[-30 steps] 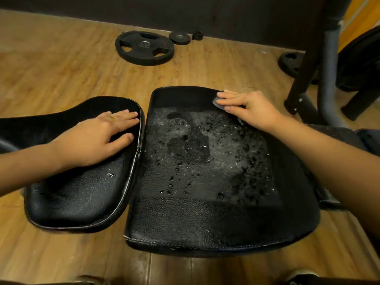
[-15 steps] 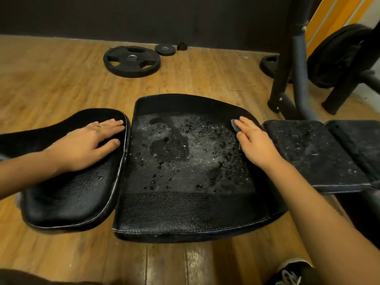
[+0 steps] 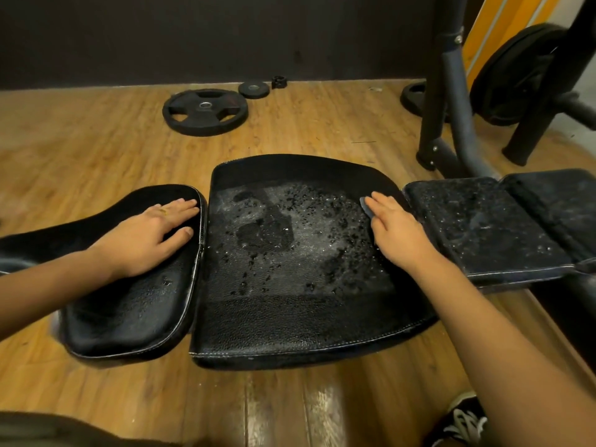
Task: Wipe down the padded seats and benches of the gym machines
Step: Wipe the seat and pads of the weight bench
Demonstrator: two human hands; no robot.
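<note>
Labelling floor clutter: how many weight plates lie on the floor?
3: large plate at back left, small plate just right of it, third plate half hidden behind the machine upright. Others may be hidden.

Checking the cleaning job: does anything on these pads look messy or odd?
The middle pad is spotted with droplets over a pale film, not yet wiped. The right hand presses a small cloth at its right edge. The pad further right looks dusty too.

Gold ring (image 3: pixel 163 211) on left hand (image 3: pixel 145 240), dark shoe (image 3: pixel 461 424) with white laces.
</note>
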